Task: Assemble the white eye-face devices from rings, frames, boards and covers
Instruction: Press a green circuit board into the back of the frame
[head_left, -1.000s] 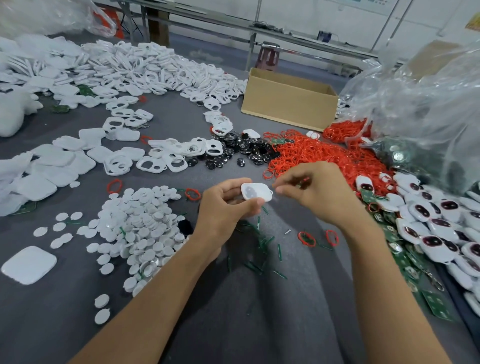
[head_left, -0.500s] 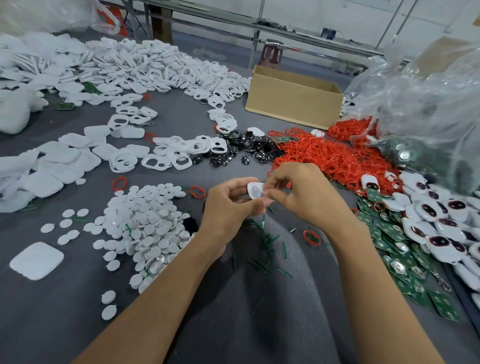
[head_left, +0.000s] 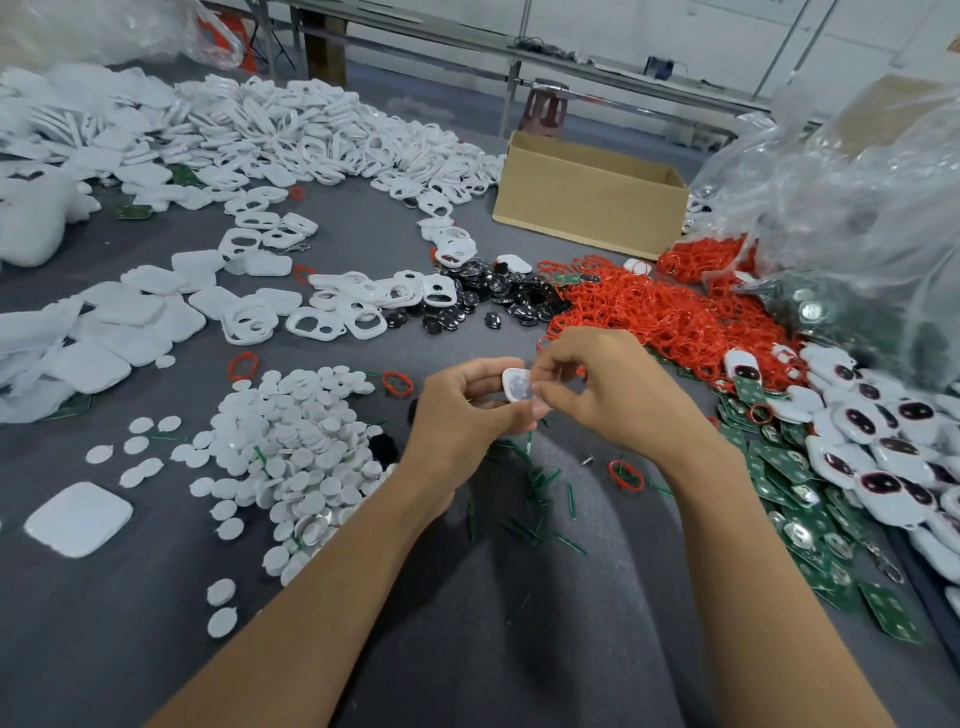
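At frame centre I am watching the left hand (head_left: 462, 410) gripping a small white shell (head_left: 515, 384) by its edge, the right hand (head_left: 618, 395) pinching its lower corner, fingers curled. Outward, white discs (head_left: 296, 447) are lying at lower left, red rings (head_left: 670, 317) at upper right, and green boards (head_left: 795, 483) at right, all on the grey surface (head_left: 156, 597).

Small white piece (head_left: 514, 383), rounded-square w/ greyish round centre, tilted on edge, pinched btwn my left hand (head_left: 457, 410) & right hand (head_left: 602, 395) above the counter (head_left: 363, 234). Heap of red rings (head_left: 660, 317) just beyond my right hand. White frames (head_left: 322, 124) piled at back left. Green boards (head_left: 795, 483) & finished eye-face devices (head_left: 883, 467) along right edge, overlapping.
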